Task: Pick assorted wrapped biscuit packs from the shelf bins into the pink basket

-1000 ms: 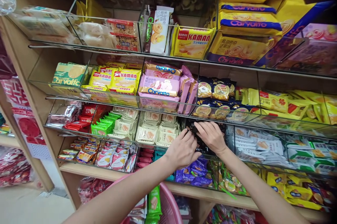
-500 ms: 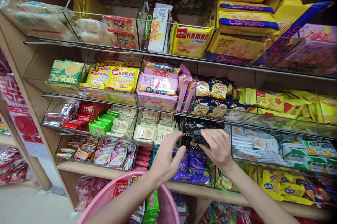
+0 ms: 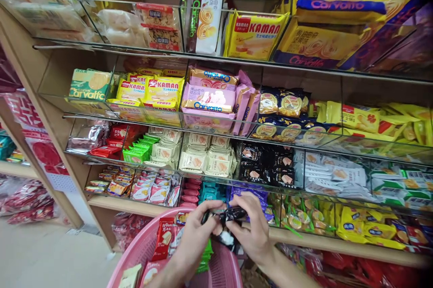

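Note:
Both hands hold a small stack of black snack packets (image 3: pixel 227 215) just above a pink plastic basket (image 3: pixel 142 252). My left hand (image 3: pixel 196 236) grips the packets' left end with bent fingers. From the other side my right hand (image 3: pixel 253 229) closes over the right end. The packets are dark and glossy, like the black packets (image 3: pixel 267 166) in the clear shelf bin above the hands. In the basket lie a red packet (image 3: pixel 164 236), green packets (image 3: pixel 204 256) and several others.
Wooden shelving with clear acrylic bins (image 3: pixel 216 130) is full of biscuit packs: yellow Kaman packs (image 3: pixel 255 35), pink Carvalto packs (image 3: pixel 208 98), cream packets (image 3: pixel 206 159), green packets (image 3: pixel 137 153). Red bags (image 3: pixel 30 202) sit on a side rack at left. Bare floor (image 3: pixel 50 261) lies lower left.
Both hands have come down from the black-packet bin to the basket, carrying black packets. The left hand, open half a second ago, now grips them too. The view shifted, showing more of the basket.

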Motion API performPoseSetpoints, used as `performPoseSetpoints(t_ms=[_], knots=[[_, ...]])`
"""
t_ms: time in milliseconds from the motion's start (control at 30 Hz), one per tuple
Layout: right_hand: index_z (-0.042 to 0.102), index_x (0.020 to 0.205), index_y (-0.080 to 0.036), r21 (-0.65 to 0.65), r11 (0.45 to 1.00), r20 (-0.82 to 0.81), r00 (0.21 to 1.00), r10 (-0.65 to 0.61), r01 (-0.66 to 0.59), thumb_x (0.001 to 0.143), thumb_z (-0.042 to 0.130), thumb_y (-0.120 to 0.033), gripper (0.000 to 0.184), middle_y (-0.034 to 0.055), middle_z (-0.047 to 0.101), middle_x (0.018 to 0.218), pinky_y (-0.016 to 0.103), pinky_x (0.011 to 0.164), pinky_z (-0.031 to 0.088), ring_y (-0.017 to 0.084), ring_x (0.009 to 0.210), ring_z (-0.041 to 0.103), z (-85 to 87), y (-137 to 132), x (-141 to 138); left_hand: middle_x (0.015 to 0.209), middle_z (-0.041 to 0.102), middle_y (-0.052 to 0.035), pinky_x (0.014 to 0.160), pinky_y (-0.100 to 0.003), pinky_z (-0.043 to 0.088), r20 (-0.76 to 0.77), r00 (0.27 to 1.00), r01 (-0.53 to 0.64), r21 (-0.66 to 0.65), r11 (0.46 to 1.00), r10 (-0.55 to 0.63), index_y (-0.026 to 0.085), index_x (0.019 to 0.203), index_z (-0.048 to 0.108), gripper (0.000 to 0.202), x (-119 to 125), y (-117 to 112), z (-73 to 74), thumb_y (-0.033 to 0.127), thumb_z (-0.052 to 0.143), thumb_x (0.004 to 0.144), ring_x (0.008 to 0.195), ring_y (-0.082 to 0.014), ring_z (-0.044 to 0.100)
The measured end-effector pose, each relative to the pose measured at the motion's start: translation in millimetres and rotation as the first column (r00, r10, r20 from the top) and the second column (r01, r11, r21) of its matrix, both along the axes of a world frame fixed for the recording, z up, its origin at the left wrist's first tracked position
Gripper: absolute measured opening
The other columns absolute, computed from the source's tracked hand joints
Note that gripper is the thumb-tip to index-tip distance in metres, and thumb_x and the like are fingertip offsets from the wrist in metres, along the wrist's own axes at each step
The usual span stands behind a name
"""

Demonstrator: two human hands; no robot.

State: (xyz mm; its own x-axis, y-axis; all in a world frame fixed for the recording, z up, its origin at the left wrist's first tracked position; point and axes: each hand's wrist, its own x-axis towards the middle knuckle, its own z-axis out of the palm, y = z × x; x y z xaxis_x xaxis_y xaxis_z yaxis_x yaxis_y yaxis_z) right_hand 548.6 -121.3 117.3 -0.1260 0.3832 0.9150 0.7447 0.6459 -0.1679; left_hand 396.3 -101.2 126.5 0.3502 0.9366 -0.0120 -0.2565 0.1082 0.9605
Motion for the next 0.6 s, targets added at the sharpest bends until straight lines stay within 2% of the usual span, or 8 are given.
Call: performPoseSetpoints(t_ms=[67,133,200,267,333,400,467,600], knots=[[0.035,0.131,-0.028,-0.113,0.994,-0.118,0.993,-0.017,0.004,0.078,0.056,-0.012,0.059,0.0049,0.064,0.092,0.047,0.085,0.046,0.023,0.088,0.060,-11.3,-1.6,-11.2,0.098,0.069,-0.0059,0.067,-0.023,0.048,0.089,0.994,-0.054,-0.183,0.982,0.071,0.017,0.099,0.062,0.031,-12.5,-3.2,-16.6,0.022,0.064,0.069,0.076,-0.0141,0.063],[0.037,0.129,-0.029,-0.346,0.938,-0.185,0.982,-0.044,-0.023,0.078,0.055,-0.016,0.055,0.0054,0.062,0.102,0.042,0.085,0.047,0.022,0.093,0.059,-14.4,-3.7,-21.6,0.105,0.068,-0.0076,0.072,-0.024,0.048,0.130,0.982,-0.093,-0.287,0.953,0.135,0.017,0.100,0.060,0.033,-25.1,-3.6,-27.7,0.020,0.066,0.067,0.087,-0.0164,0.063],[0.039,0.128,-0.028,-0.605,0.791,-0.176,0.984,-0.021,-0.091,0.077,0.056,-0.018,0.055,0.0052,0.060,0.111,0.037,0.085,0.047,0.021,0.097,0.058,-10.5,-4.6,-31.0,0.109,0.066,-0.0078,0.073,-0.024,0.048,0.138,0.974,-0.123,-0.353,0.928,0.181,0.018,0.100,0.058,0.034,-34.4,-2.8,-33.1,0.019,0.067,0.067,0.091,-0.0169,0.063],[0.041,0.128,-0.027,-0.760,0.632,-0.145,0.988,0.059,-0.149,0.074,0.057,-0.019,0.056,0.0046,0.059,0.116,0.034,0.086,0.045,0.021,0.102,0.056,-4.0,-3.8,-39.0,0.109,0.066,-0.0070,0.071,-0.023,0.048,0.142,0.968,-0.136,-0.402,0.906,0.208,0.018,0.102,0.057,0.036,-39.4,-3.0,-35.3,0.019,0.067,0.067,0.088,-0.0156,0.064],[0.045,0.125,-0.026,-0.826,0.539,-0.117,0.985,0.127,-0.168,0.073,0.058,-0.022,0.054,0.0043,0.059,0.115,0.033,0.085,0.044,0.022,0.103,0.055,1.0,-2.2,-45.1,0.103,0.068,-0.0054,0.066,-0.022,0.048,0.144,0.966,-0.133,-0.440,0.888,0.216,0.019,0.105,0.057,0.038,-41.3,-4.9,-37.5,0.021,0.067,0.069,0.076,-0.0129,0.064],[0.049,0.122,-0.025,-0.855,0.489,-0.097,0.980,0.173,-0.171,0.073,0.060,-0.027,0.050,0.0041,0.060,0.112,0.032,0.084,0.043,0.022,0.102,0.055,2.3,-1.1,-49.2,0.095,0.069,-0.0029,0.059,-0.022,0.047,0.147,0.965,-0.127,-0.471,0.873,0.219,0.020,0.106,0.057,0.037,-42.0,-7.8,-41.7,0.023,0.066,0.071,0.061,-0.0101,0.061],[0.050,0.122,-0.025,-0.873,0.460,-0.073,0.976,0.207,-0.163,0.073,0.061,-0.029,0.050,0.0041,0.060,0.111,0.032,0.084,0.042,0.022,0.101,0.054,0.0,-0.7,-51.8,0.090,0.069,-0.0016,0.054,-0.022,0.046,0.162,0.961,-0.119,-0.493,0.862,0.226,0.020,0.106,0.057,0.034,-42.5,-10.8,-47.7,0.023,0.063,0.073,0.052,-0.0092,0.056],[0.045,0.130,-0.020,-0.900,0.426,0.022,0.969,0.247,-0.088,0.072,0.060,-0.030,0.061,0.0084,0.060,0.114,0.037,0.090,0.039,0.026,0.106,0.050,-10.9,0.1,-55.6,0.087,0.068,-0.0013,0.044,-0.022,0.042,0.173,0.950,-0.130,-0.534,0.836,0.259,0.020,0.099,0.060,0.023,-42.3,-14.1,-59.1,0.021,0.060,0.076,0.047,-0.0092,0.053]])
